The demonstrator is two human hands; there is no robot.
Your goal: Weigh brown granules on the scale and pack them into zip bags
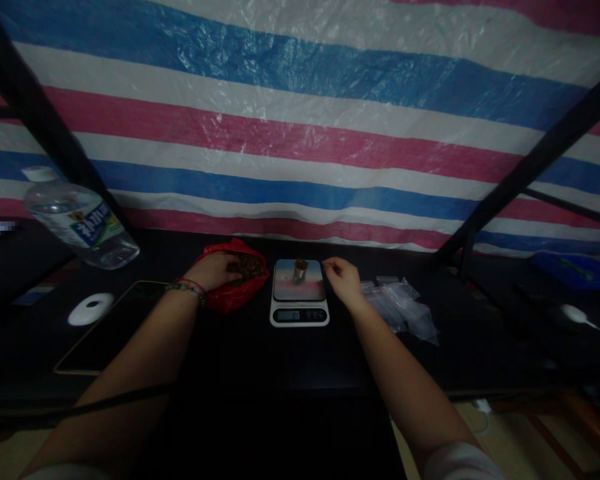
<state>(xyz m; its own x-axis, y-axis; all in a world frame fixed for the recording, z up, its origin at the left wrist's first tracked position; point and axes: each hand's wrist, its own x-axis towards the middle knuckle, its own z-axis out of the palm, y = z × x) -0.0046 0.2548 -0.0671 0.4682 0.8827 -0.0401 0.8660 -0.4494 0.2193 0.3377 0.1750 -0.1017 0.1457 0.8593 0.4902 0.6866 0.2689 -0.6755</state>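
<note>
My left hand (217,270) reaches over the rim of a red plastic bag (226,299), its thumb and fingers apart against the loose brown bits (250,265) inside. To the right stands a white kitchen scale (275,313) with a shiny top plate and a lit display too dim to read. On the plate is a small metal cup (300,271) with brown material at its top. My right hand (343,279) is beside the scale's upper right edge, fingers curled together; anything between them is too small to make out.
Clear zip bags (403,307) lie in a pile to the right. A tablet (125,327), a white mouse-like object (90,309) and a large plastic bottle (83,220) are on the left. A blue tray (580,270) sits far right. Striped sheeting (300,147) hangs behind the black table.
</note>
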